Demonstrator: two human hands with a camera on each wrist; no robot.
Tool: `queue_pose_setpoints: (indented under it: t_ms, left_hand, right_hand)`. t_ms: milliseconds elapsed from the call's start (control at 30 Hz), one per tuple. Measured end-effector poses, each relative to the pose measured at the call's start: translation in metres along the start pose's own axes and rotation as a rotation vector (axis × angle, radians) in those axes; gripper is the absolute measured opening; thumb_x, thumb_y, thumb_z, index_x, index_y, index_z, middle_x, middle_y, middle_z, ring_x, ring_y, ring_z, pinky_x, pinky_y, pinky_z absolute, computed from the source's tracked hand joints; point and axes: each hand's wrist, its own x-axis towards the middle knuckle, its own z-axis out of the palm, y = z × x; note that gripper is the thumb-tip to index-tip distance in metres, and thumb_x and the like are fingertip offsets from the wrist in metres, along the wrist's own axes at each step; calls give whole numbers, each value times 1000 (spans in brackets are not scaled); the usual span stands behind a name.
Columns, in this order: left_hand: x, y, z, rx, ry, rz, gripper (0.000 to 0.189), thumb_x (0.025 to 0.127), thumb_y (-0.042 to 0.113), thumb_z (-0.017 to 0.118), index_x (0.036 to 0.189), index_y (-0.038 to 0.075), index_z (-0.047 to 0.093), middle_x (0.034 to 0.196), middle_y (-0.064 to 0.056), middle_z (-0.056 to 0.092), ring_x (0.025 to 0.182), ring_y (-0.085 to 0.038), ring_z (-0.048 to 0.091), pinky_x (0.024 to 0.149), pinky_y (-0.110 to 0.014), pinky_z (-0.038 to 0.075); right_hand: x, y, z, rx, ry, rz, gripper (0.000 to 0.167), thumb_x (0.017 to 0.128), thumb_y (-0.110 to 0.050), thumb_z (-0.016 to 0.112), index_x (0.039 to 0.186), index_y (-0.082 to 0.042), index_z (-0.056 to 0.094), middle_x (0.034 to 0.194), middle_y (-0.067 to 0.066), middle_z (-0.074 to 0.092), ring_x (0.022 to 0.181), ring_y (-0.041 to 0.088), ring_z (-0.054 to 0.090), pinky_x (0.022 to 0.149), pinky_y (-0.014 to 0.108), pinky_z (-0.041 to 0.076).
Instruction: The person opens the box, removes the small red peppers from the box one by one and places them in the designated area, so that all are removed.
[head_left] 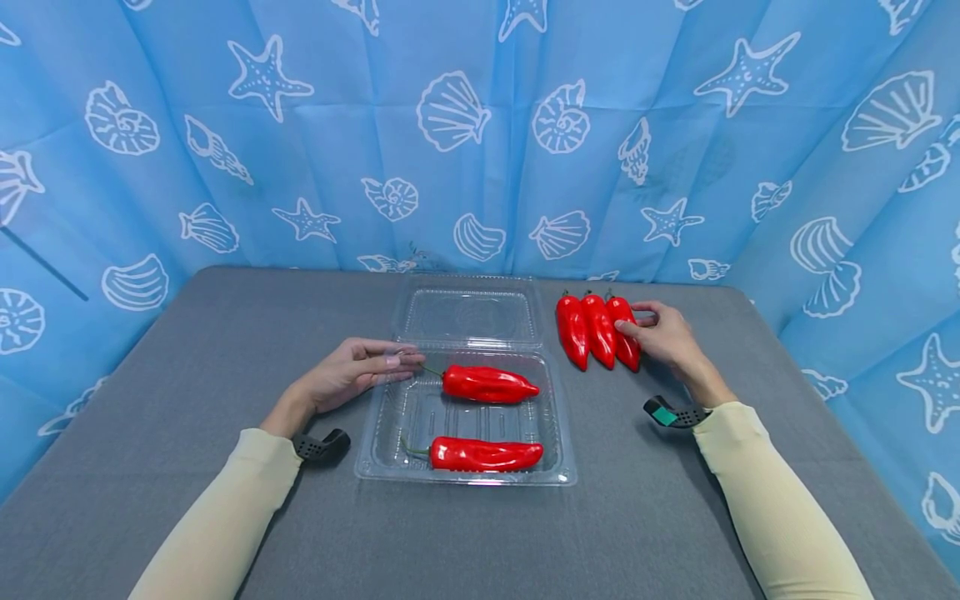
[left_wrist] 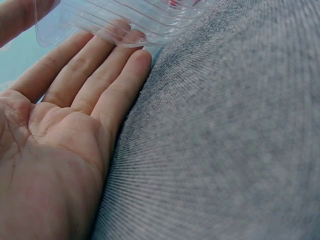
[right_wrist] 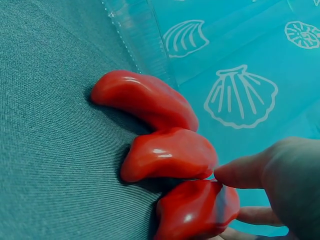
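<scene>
A clear plastic clamshell container [head_left: 465, 477] lies with its lid [head_left: 468, 310] folded back. Two long red peppers rest across its base: an upper pepper [head_left: 487, 384] and a lower pepper [head_left: 486, 455], stems pointing left. My left hand [head_left: 352, 368] holds the container's upper left rim, thumb on one side and fairly straight fingers below in the left wrist view. Right of the lid, three more peppers lie side by side on the table. My right hand [head_left: 666, 337] pinches the rightmost pepper [right_wrist: 187, 212] between thumb and fingers; its thumb also reaches close to the middle pepper [right_wrist: 167, 155].
A grey cloth covers the table [head_left: 622, 517]. Behind it hangs a blue curtain [head_left: 322, 150] with white shell and starfish drawings. The leftmost loose pepper [head_left: 572, 331] is near the container lid's right edge. Both wrists wear black straps.
</scene>
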Motion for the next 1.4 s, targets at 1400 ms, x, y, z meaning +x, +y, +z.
queue_pose_setpoints:
  t_ms: [1400]
  left_hand:
    - [0,-2,-1,-8,-15,11,47,101,1,55,144,-15,43,143,-22,56,132,-24,56,111,-39,45]
  right_hand:
    - [-26,-41,-15,22,66,-125,64,100,-31,62,151,1,40,139,29,51,124,46,53,99,58,52]
